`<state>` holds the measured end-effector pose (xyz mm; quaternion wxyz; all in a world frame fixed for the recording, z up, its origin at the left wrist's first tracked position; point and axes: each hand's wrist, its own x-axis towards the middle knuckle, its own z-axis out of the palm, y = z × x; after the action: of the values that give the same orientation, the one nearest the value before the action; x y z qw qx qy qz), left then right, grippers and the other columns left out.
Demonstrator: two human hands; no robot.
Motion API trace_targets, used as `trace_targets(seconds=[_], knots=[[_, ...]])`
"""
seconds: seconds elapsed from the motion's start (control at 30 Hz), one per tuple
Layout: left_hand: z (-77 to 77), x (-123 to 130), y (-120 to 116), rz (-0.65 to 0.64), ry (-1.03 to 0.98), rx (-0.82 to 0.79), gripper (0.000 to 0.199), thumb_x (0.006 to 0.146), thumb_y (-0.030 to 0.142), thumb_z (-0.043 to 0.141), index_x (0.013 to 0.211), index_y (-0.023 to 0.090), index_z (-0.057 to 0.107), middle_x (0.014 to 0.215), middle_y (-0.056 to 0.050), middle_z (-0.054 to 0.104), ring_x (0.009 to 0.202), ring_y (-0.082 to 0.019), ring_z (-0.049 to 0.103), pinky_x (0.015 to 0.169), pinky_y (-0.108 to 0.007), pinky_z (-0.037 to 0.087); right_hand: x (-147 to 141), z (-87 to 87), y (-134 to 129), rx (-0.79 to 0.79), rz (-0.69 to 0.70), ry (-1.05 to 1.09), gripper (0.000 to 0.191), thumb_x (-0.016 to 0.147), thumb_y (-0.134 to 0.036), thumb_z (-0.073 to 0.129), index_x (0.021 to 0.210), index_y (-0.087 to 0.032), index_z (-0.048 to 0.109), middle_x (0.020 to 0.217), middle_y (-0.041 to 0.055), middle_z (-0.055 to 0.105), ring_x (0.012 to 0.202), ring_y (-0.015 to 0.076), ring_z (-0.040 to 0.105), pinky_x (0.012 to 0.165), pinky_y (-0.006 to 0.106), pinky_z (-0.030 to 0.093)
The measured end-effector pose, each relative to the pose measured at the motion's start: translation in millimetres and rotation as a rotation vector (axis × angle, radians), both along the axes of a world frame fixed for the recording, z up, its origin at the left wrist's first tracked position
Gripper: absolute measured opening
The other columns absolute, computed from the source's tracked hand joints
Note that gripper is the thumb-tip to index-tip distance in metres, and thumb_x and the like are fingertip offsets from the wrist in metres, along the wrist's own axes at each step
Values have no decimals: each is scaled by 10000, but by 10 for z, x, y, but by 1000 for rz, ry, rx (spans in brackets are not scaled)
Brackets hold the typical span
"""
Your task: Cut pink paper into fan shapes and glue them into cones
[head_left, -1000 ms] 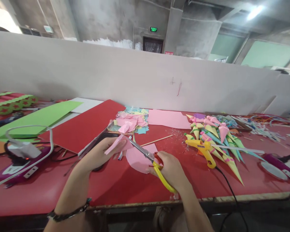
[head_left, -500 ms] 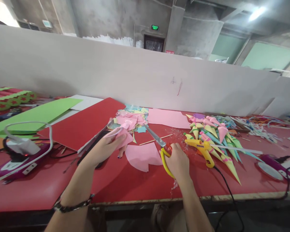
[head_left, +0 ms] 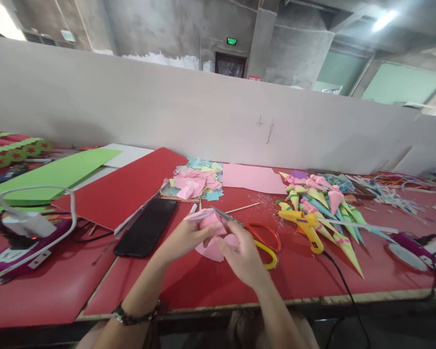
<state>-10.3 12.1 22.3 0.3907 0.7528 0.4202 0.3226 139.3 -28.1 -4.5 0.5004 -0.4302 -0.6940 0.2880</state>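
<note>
In my left hand (head_left: pixel 191 237) is a folded piece of pink paper (head_left: pixel 209 218), pinched between thumb and fingers. My right hand (head_left: pixel 241 252) is at the paper's right side, its thumb and index finger apart; whether they touch the paper I cannot tell. Just behind the right hand, scissors (head_left: pixel 264 230) with a red and a yellow handle lie on the table, their blades pointing left toward the paper. Beneath both hands lies a cut pink sheet (head_left: pixel 212 253), partly covered.
Left of my hands lies a black phone (head_left: pixel 147 228). A pile of paper scraps (head_left: pixel 194 182) and a pink sheet (head_left: pixel 252 178) lie farther back. To the right are a yellow glue gun (head_left: pixel 305 225) and several paper cones (head_left: pixel 327 196). A power strip (head_left: pixel 32 247) sits at left.
My right hand has let go of the scissors, which now lie on the table, and has moved left to the pink paper. My left hand has come right and down with the paper, uncovering the phone.
</note>
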Motion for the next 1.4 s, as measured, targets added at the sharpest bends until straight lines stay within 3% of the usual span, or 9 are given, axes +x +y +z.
trace_targets(seconds=[0.1, 0.3, 0.47, 0.8, 1.0, 1.1, 1.2, 1.33, 1.4], knots=[[-23, 56, -1, -5, 8, 46, 312, 780, 453, 447, 628, 183, 488, 524, 43, 503, 507, -99, 459, 504, -212, 387, -67, 5, 13, 68, -19, -68, 197, 839, -234, 419, 664, -185, 495, 674, 2, 529, 669, 139, 498, 652, 249, 386], [43, 43, 19, 26, 29, 259, 341, 807, 343, 421, 512, 173, 438, 562, 18, 492, 556, -110, 433, 522, -222, 349, -59, -29, 32, 135, -79, -169, 170, 714, -170, 435, 564, -205, 364, 593, -20, 435, 596, 130, 416, 594, 244, 341], [22, 24, 34, 87, 123, 254, 299, 778, 360, 407, 560, 166, 472, 530, 18, 476, 528, -114, 411, 498, -223, 309, -79, -31, 58, 98, -6, -113, 134, 687, -176, 424, 560, -200, 394, 587, -23, 446, 604, 130, 429, 618, 241, 342], [54, 163, 15, 137, 98, 243, 366, 767, 360, 374, 477, 195, 224, 466, 55, 259, 459, -81, 263, 451, -226, 216, 6, -47, 124, -90, 129, 126, 169, 605, -147, 379, 520, -211, 248, 531, -57, 267, 516, 92, 253, 482, 222, 214], [105, 121, 51, 285, 109, 234, 365, 783, 335, 342, 462, 177, 416, 422, 38, 398, 419, -87, 380, 440, -215, 285, 28, -51, 125, -128, 144, 147, 186, 590, -150, 371, 514, -212, 213, 533, -57, 228, 515, 86, 232, 477, 224, 190], [169, 41, 258, 335, 153, 228, 382, 809, 359, 351, 525, 165, 520, 419, 38, 436, 409, -92, 419, 439, -212, 324, 47, -39, 122, -118, 159, 188, 158, 610, -157, 364, 515, -207, 248, 543, -50, 257, 525, 87, 243, 484, 222, 213], [230, -40, 638, 363, 230, 213, 368, 835, 340, 372, 594, 151, 576, 492, 22, 509, 476, -108, 497, 494, -221, 397, 61, -44, 130, -104, 145, 204, 127, 629, -168, 369, 529, -202, 298, 546, -45, 284, 539, 94, 274, 496, 222, 239], [259, -82, 1154, 393, 349, 171, 235, 859, 311, 463, 888, 125, 604, 872, -44, 619, 780, -169, 587, 698, -326, 488, 70, -73, 139, -108, 132, 177, 137, 644, -178, 381, 527, -199, 312, 546, -45, 295, 540, 97, 290, 497, 220, 243], [267, -66, 1286, 350, 382, 133, 294, 847, 317, 508, 1087, 149, 527, 1084, -72, 565, 915, -187, 572, 769, -390, 492, 82, -83, 140, -104, 120, 157, 138, 647, -177, 391, 527, -197, 326, 544, -46, 315, 540, 97, 309, 502, 217, 255]])
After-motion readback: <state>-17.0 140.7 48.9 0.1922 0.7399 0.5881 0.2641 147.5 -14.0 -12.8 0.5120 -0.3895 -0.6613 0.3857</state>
